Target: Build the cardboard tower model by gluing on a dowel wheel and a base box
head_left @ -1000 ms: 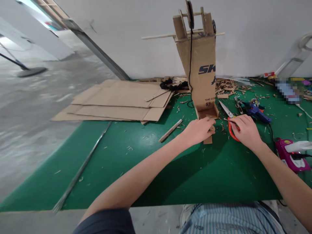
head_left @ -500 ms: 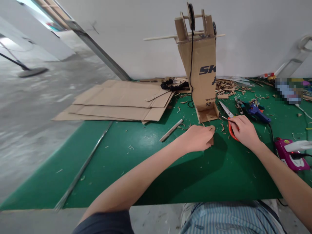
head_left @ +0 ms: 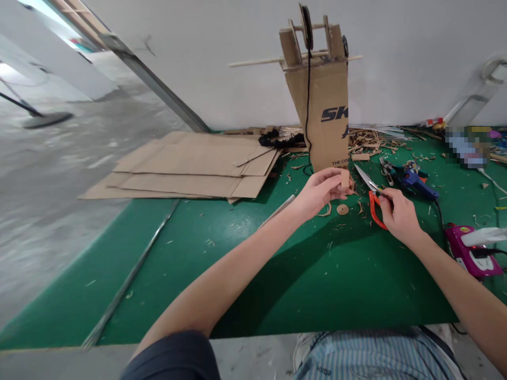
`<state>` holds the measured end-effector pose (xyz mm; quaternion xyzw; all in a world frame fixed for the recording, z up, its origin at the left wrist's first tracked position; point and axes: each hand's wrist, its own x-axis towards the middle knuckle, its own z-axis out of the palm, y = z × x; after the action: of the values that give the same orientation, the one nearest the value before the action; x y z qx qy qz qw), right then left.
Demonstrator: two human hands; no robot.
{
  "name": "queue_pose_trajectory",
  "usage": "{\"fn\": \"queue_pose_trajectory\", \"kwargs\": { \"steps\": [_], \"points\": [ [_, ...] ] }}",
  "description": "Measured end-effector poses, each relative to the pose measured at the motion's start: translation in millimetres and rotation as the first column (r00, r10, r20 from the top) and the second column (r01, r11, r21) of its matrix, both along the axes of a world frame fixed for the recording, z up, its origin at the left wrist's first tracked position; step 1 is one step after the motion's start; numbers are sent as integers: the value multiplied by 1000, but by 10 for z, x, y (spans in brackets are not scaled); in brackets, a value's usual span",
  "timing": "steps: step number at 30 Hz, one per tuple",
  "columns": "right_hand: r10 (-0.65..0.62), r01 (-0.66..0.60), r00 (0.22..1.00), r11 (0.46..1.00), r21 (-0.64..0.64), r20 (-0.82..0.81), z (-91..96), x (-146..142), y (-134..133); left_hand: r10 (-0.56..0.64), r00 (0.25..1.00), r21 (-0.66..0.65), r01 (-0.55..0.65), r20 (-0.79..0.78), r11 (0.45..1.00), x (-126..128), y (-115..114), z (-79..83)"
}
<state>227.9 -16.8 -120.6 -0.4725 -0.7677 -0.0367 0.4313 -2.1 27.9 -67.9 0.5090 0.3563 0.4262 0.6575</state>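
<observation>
My left hand (head_left: 322, 191) is raised in front of the tall cardboard structure (head_left: 328, 116), its fingers pinching a small cardboard piece (head_left: 345, 178). Below it a small cardboard disc (head_left: 343, 209) with a hole in its middle lies on the green table. My right hand (head_left: 399, 214) is closed around a thin, dark tool (head_left: 382, 193), mostly hidden by the fingers. Beside and partly under that hand lie scissors with orange handles (head_left: 373, 208), blades pointing away. The structure carries a wheel (head_left: 306, 27) with a black cord and wooden sticks on top.
Flat cardboard sheets (head_left: 186, 155) are stacked at left. A blue glue gun (head_left: 415, 182) and pliers (head_left: 387, 171) lie right of the scissors, with a magenta power box (head_left: 471, 250) nearer me. Cardboard scraps (head_left: 372, 143) pile along the wall. A wooden stick (head_left: 277, 210) lies behind my left forearm.
My left hand has lifted up and away from me with the small cardboard piece, leaving the disc on the table. My right hand has shifted slightly towards me, still holding the thin tool.
</observation>
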Motion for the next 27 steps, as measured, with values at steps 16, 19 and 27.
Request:
{"fn": "queue_pose_trajectory", "kwargs": {
  "steps": [16,19,27],
  "points": [
    [-38,-2,942,993,118,334,-47,-110,-27,63,997,-124,-67,-36,990,203,-129,-206],
    [-49,3,929,992,125,368,-40,-125,-26,52,995,-87,-60,-90,994,204,-143,-225],
    [-49,10,925,994,105,377,-52,-166,-31,31,979,13,-29,-202,999,220,-184,-187]
  ]
}}
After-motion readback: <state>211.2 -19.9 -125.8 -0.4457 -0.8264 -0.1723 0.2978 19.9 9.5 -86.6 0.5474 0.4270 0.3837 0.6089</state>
